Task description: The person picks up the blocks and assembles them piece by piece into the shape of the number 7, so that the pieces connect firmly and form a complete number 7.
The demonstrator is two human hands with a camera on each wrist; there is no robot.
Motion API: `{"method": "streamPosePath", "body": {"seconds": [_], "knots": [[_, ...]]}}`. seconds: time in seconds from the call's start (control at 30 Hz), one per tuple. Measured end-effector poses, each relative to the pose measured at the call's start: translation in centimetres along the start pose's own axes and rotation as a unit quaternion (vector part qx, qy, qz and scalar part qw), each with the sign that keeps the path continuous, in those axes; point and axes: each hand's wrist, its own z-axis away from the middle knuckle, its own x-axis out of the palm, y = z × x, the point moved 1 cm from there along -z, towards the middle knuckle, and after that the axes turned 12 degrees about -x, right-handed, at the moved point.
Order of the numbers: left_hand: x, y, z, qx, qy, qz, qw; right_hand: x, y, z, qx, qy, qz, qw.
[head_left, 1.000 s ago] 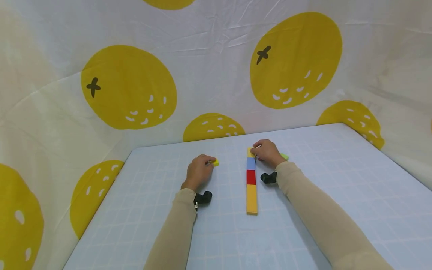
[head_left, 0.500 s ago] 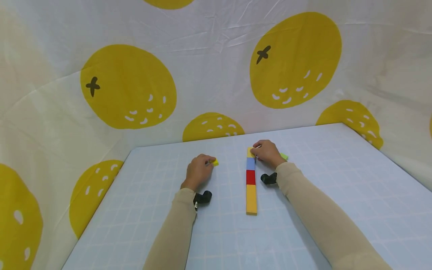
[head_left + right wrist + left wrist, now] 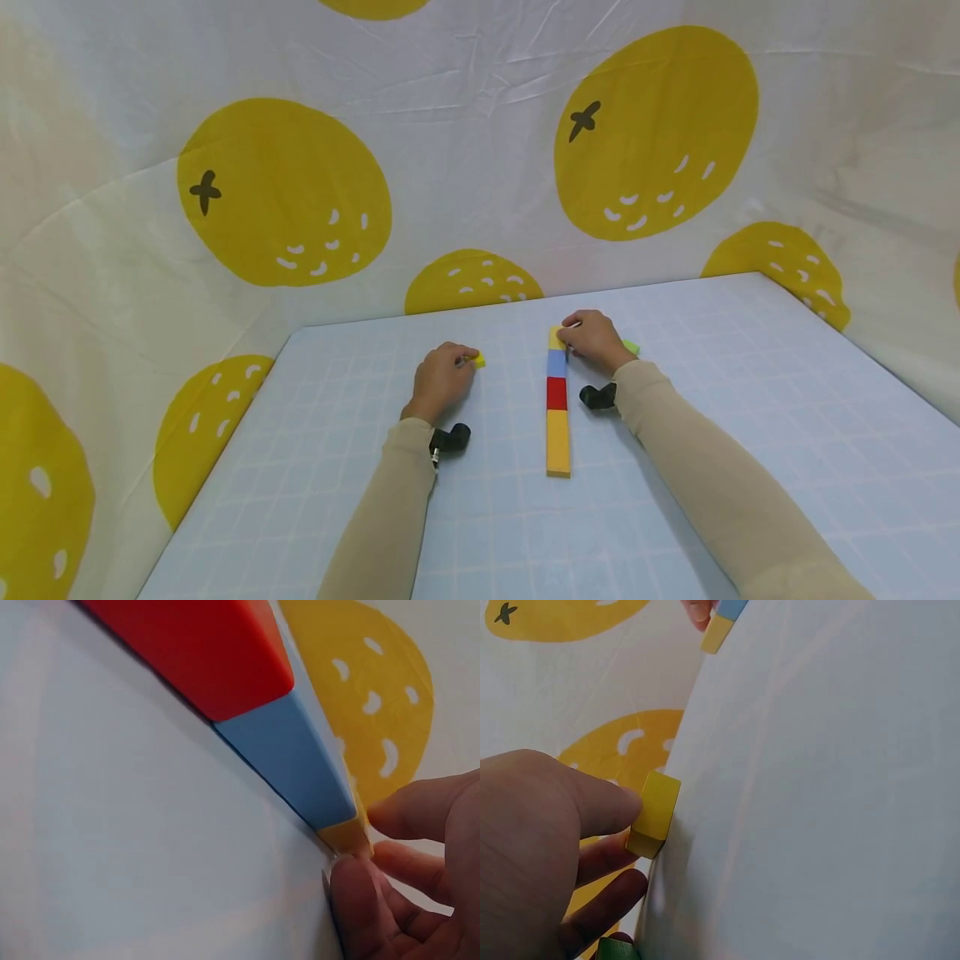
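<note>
My left hand pinches a small yellow block between thumb and fingers, left of a straight row of blocks. Part of a green block shows at its lower fingertips in the left wrist view. The row runs away from me: a long orange-yellow block, a red one, a blue one and a pale yellow one at the far end. My right hand holds that far-end block, fingertips at its edges. The blocks abut end to end in the right wrist view.
A light green block shows just past my right wrist, partly hidden by it. The table has a pale blue gridded cover. Behind and beside it hangs a white cloth with large yellow fruit prints.
</note>
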Motion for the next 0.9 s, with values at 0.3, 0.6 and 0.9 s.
{"method": "streamPosePath", "body": {"seconds": [0.3,0.6,0.9], "knots": [[0.0,0.5,0.0,0.006,0.003,-0.009,0.9999,-1.2,0.7,0.8,0.016,0.026,-0.105,0.994],[-0.4,0.8,-0.5,0.022,0.018,-0.023,0.9993,-3.6,0.0,2.8,-0.032,0.032,-0.121,0.9916],[0.1,0.0,-0.3,-0.007,0.004,-0.021,0.9997,-5.6,0.5,5.3,-0.062,0.03,-0.093,0.9933]]}}
